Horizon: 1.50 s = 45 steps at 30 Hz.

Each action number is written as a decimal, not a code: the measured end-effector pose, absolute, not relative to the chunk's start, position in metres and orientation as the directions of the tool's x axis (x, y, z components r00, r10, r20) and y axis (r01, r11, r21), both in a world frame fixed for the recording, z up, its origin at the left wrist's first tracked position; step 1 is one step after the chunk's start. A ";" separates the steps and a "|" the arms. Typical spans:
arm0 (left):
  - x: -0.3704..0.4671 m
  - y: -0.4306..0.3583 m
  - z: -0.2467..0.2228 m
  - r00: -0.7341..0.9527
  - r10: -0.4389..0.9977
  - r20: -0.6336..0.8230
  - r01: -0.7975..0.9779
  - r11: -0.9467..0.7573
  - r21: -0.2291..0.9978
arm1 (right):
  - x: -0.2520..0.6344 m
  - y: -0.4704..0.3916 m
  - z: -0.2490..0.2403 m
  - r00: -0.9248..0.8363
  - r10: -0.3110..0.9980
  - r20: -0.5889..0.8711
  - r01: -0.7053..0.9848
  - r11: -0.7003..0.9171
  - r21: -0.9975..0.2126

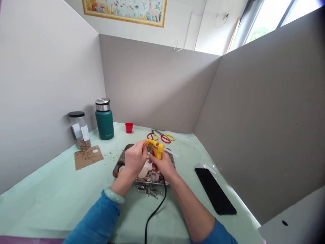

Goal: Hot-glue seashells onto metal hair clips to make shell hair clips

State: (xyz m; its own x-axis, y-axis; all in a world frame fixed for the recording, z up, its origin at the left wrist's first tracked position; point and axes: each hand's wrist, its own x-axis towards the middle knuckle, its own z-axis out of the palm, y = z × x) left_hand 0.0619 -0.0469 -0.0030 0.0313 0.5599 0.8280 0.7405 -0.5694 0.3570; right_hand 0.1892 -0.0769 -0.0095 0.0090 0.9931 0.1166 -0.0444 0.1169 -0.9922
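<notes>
A yellow hot glue gun (156, 148) is in my right hand (164, 166), its handle wrapped by the fingers. A clear glue stick (171, 152) sticks out of its back end, and a black cord (153, 214) runs down from the handle. Right at the nozzle, my left hand (135, 157) is closed in a pinch; a bit of orange shows at its fingertips, but what it holds is hidden. Both hands are above a metal tray (117, 166) holding shells (143, 173) of several sizes. The hands cover part of the tray.
Small metal pieces (150, 191) lie before the tray. Behind it are two pairs of scissors (166, 138) and a red cup (129, 127). A green flask (104, 122), a jar (80, 132) and cardboard (87, 158) stand left; a black slab (215, 191) and plastic bag (209, 166) lie right.
</notes>
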 end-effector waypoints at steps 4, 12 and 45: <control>0.064 -0.047 -0.002 0.066 0.556 0.828 0.725 -0.597 0.343 | 0.191 -0.076 -0.011 0.015 0.993 0.118 -0.021 0.119 -0.993; 0.059 -0.051 0.005 0.044 0.570 0.820 0.710 -0.596 0.376 | 0.186 -0.077 -0.012 0.001 0.995 0.103 0.028 0.103 -0.994; 0.039 -0.057 0.021 0.113 0.726 0.678 0.542 -0.617 0.571 | 0.206 -0.087 -0.009 -0.128 0.838 0.530 0.988 0.152 -0.001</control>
State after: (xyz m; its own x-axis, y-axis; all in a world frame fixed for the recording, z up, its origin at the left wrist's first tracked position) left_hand 0.0389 -0.0570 0.0207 0.1129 0.7264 0.6780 0.5416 -0.6170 0.5709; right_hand 0.2058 -0.0869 -0.0092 -0.1284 0.8381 0.5302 0.9884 0.1520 -0.0008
